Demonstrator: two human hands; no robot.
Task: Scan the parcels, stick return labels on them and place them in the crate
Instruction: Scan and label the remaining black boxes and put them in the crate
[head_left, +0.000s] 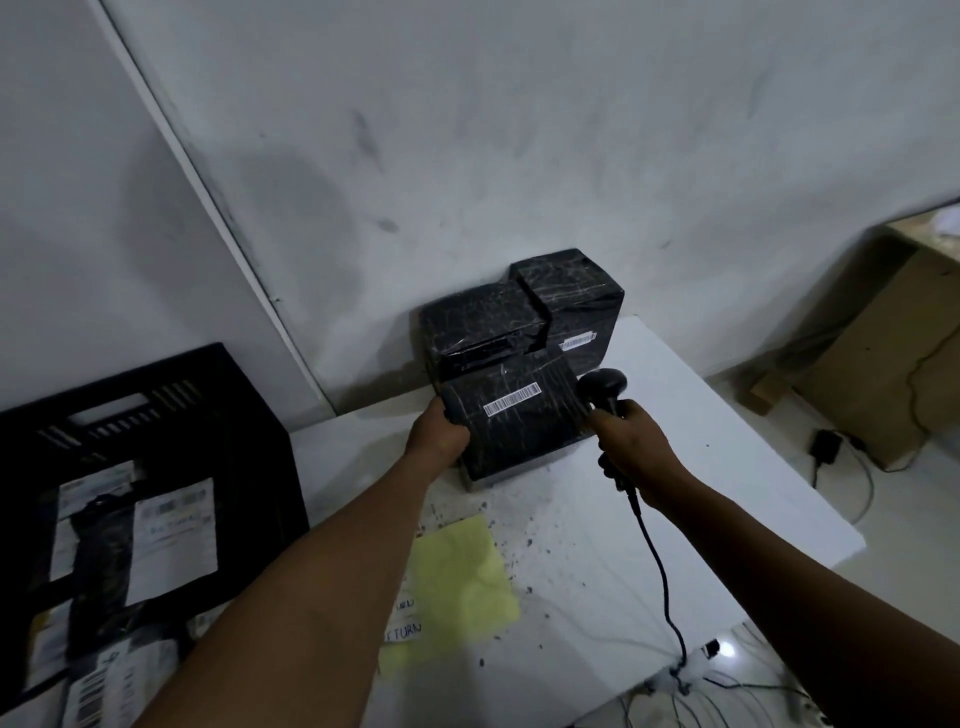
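Observation:
A black-wrapped parcel (514, 426) with a white barcode strip stands tilted on the white table (701, 467), its barcode face turned up toward me. My left hand (439, 434) grips its left edge. My right hand (631, 447) holds a black corded barcode scanner (605, 389), whose head sits just right of the parcel's upper corner. Two more black parcels (519, 317) lean against the wall behind it, the right one (576, 306) with a barcode strip. A black crate (156, 405) at the left holds several labelled parcels.
A yellow sheet (462, 582) lies on the table near me, over white return labels (405, 623). The scanner cable (660, 566) runs to the table's near right edge. A cardboard box (872, 364) and a power adapter (826, 447) are on the floor at the right.

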